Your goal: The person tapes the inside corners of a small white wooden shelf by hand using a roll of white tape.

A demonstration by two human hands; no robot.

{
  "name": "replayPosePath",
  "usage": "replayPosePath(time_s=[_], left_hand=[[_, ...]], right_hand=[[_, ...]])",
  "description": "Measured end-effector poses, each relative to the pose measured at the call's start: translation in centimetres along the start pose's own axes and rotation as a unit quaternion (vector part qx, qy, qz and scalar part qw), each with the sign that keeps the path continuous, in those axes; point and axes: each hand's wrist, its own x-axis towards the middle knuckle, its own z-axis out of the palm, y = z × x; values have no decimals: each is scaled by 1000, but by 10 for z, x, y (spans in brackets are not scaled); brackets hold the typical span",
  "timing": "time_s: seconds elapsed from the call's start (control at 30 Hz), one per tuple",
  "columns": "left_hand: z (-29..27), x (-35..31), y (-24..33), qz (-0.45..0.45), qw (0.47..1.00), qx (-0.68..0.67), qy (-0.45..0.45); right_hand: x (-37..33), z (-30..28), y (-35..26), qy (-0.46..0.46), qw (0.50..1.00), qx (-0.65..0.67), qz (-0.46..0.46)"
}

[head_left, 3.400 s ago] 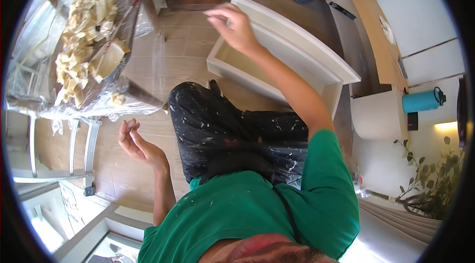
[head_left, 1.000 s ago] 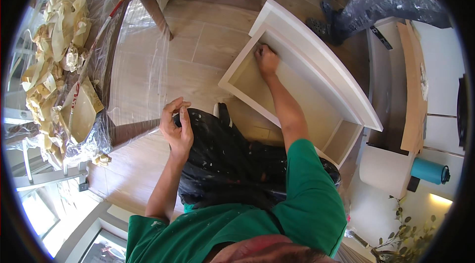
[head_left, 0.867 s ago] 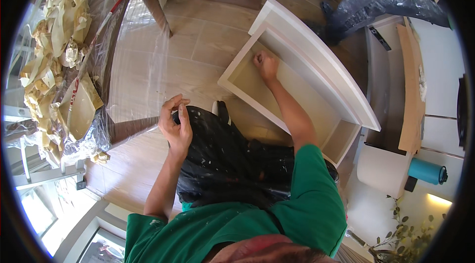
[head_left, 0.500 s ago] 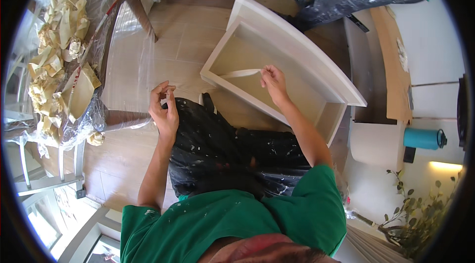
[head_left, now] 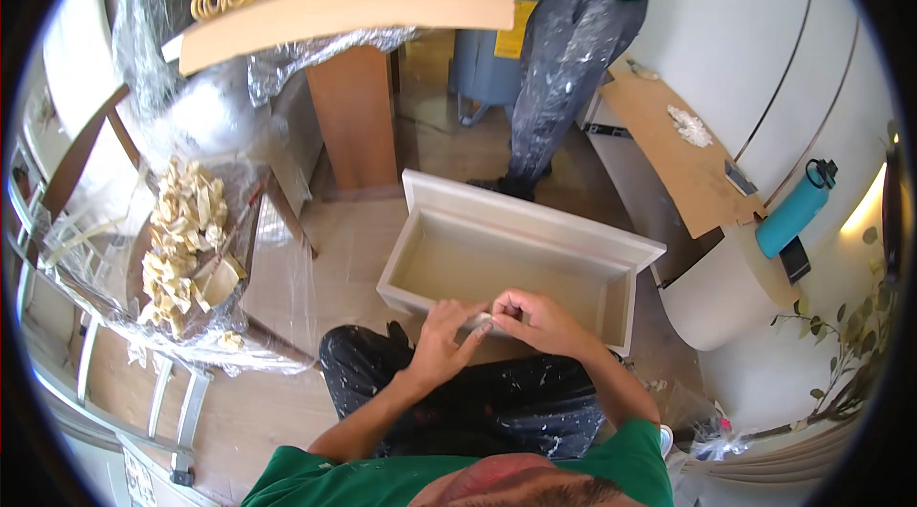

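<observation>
My left hand (head_left: 437,347) and my right hand (head_left: 541,324) meet over the near side of a pale wooden drawer (head_left: 516,257). Pinched between the fingertips of both is a small crumpled bit of whitish tape (head_left: 479,320), mostly hidden by my fingers. The drawer lies open side up on the floor before my knees, its longer front panel (head_left: 544,219) along the far side. Inside, its bottom is bare and beige.
At left, a plastic-covered chair (head_left: 263,316) carries a heap of crumpled masking paper (head_left: 177,259). A co-worker (head_left: 573,58) stands beyond the drawer by a worktable with a curved board (head_left: 353,15). A teal bottle (head_left: 796,211) stands at right near a leafy plant (head_left: 845,354).
My hands were apart, the right holding a tape strip stretched over the drawer. Now they are together, the strip bunched between them. The view has tilted up, showing more of the co-worker.
</observation>
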Motion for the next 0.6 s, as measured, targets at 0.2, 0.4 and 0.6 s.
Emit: replayPosePath(time_s=[0.2, 0.4, 0.6], left_hand=[[15, -10, 19, -3, 1000, 1, -25], [-3, -32, 9, -46, 999, 24, 15], [-60, -71, -30, -142, 974, 12, 178]], right_hand=[[-40, -12, 9, 40, 999, 16, -12], [-50, -28, 31, 166, 969, 183, -16], [-64, -69, 84, 215, 964, 153, 34]])
